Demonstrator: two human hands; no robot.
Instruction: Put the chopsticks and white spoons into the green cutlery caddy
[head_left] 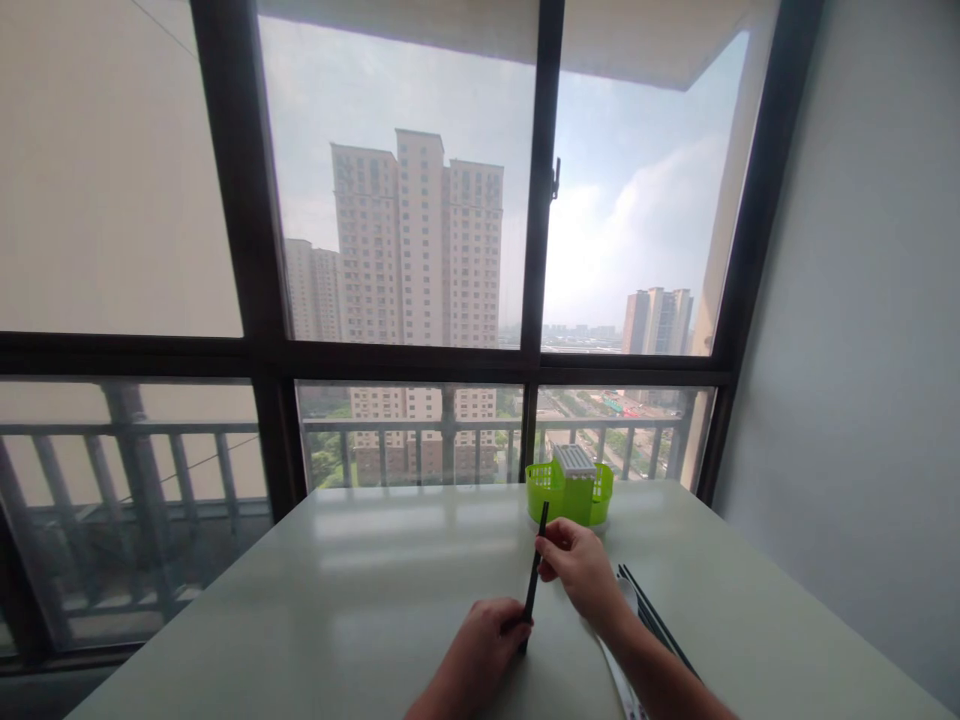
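Observation:
A thin black chopstick (535,560) stands nearly upright over the white table (360,600). My left hand (480,655) grips its lower end and my right hand (577,570) pinches it higher up, with the tip sticking out above my fingers. Just beyond the tip stands a lime-green utensil holder (568,492) with a grey slotted insert. More black chopsticks (651,615) and a white spoon (628,595) lie on the table under my right forearm.
The table abuts a large dark-framed window (536,250) with a balcony railing outside. A grey wall (862,350) runs along the right side. The table's left and right edges slant toward me.

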